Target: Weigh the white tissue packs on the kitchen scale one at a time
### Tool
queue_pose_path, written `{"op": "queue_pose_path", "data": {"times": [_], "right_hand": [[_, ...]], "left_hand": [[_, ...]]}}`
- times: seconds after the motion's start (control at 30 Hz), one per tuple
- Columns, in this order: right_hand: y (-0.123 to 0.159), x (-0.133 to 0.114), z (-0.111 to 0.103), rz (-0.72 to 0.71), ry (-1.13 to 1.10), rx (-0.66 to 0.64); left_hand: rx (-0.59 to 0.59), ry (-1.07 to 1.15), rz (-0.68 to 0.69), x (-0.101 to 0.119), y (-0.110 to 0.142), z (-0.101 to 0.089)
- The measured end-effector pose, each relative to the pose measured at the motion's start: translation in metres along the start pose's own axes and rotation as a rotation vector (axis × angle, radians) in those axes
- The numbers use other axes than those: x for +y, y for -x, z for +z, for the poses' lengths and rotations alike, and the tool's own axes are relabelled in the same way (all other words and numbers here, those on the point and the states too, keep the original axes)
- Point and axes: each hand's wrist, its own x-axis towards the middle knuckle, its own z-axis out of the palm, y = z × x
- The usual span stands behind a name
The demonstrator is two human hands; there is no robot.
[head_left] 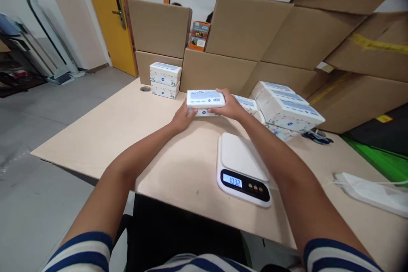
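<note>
A white tissue pack (205,98) with blue print is held between my two hands over the back middle of the table. My left hand (183,117) grips its left end, fingers mostly hidden behind it. My right hand (230,105) wraps round the right end, fingers on top and thumb at the front. Below its printed face shows a white band with a blue logo; whether this is a second pack underneath I cannot tell. Nearer me, partly under my right forearm, lies a white digital scale (242,157) with a lit display and nothing visible on its plate.
Two tissue packs (165,80) are stacked at the back left beside a tape roll (145,89). Several more packs (287,108) are piled at the right. Cardboard boxes (219,70) wall the table's back. A white power strip (369,191) lies at the right.
</note>
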Motion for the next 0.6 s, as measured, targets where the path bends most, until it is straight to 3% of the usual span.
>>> {"op": "queue_pose_path", "data": {"times": [0.13, 0.3, 0.47, 0.6], "right_hand": [[-0.028, -0.019, 0.021, 0.026, 0.22, -0.168], [-0.057, -0.049, 0.03, -0.049, 0.407, -0.271], [-0.083, -0.077, 0.048, 0.007, 0.561, -0.278], [-0.098, -0.081, 0.058, 0.048, 0.623, -0.268]], "left_hand": [[0.062, 0.004, -0.117, -0.02, -0.006, -0.011], [0.225, -0.022, -0.198, -0.033, -0.013, -0.006], [0.273, -0.049, -0.24, -0.041, -0.011, -0.003], [0.263, -0.041, -0.187, -0.044, -0.008, -0.003]]}}
